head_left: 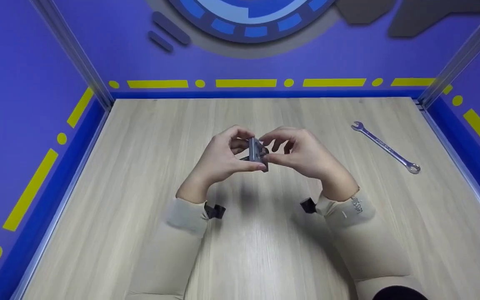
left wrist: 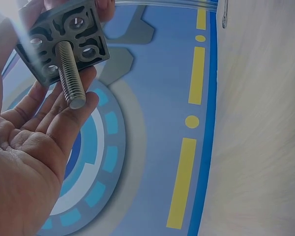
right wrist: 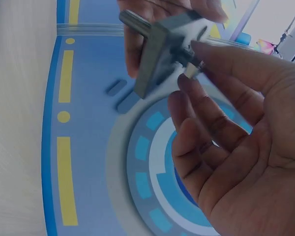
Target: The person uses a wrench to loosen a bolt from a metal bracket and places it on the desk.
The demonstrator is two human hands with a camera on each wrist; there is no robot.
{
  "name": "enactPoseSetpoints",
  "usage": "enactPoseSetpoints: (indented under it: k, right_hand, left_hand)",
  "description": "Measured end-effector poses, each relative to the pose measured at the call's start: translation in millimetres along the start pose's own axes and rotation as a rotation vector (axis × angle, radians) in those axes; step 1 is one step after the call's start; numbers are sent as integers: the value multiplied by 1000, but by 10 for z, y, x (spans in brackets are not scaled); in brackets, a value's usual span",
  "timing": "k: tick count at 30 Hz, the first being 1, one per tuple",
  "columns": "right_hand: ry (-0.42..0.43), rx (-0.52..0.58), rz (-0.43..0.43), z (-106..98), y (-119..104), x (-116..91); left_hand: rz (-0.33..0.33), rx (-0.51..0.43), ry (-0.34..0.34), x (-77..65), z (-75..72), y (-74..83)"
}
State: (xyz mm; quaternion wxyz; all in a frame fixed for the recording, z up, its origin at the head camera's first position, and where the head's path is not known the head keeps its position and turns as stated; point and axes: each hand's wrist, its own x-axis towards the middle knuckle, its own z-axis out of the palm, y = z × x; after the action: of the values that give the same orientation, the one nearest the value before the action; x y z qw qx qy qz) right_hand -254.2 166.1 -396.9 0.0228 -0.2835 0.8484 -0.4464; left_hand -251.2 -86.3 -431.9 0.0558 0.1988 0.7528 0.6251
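Observation:
My left hand [head_left: 223,156] grips a square dark-grey plate [left wrist: 93,37] by its edges, held up above the table. Holes and recesses mark the plate's face in the left wrist view, and a threaded bolt [left wrist: 70,76] stands out from its middle. On the opposite face, my right hand [head_left: 302,152] pinches a small metal piece [right wrist: 191,61] between thumb and fingertip. Blur and the fingers hide that piece's exact shape. The right hand's other fingers are loosely curled below it in the right wrist view.
A combination wrench [head_left: 386,148] lies slantwise on the wooden table [head_left: 140,125], to the right of both hands. Blue-purple panels [head_left: 240,68] with yellow marks wall the table at the back and both sides. A dark round object [head_left: 400,293] shows at the bottom right edge.

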Motion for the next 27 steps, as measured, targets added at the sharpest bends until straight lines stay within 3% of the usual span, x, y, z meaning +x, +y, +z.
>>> enactPoseSetpoints:
  k: [6, 10, 19, 27]
  right_hand:
    - [46, -27, 189, 19, 8, 15]
    - [12, -51, 243, 52, 9, 25]
    - [-29, -2, 197, 43, 2, 26]
    - [-27, 65, 63, 34, 24, -4]
  left_hand:
    - [-8, 8, 2, -7, 6, 9]
    - [-15, 10, 5, -11, 12, 12]
    - [-6, 35, -6, -11, 18, 25]
    - [2, 19, -8, -13, 11, 27]
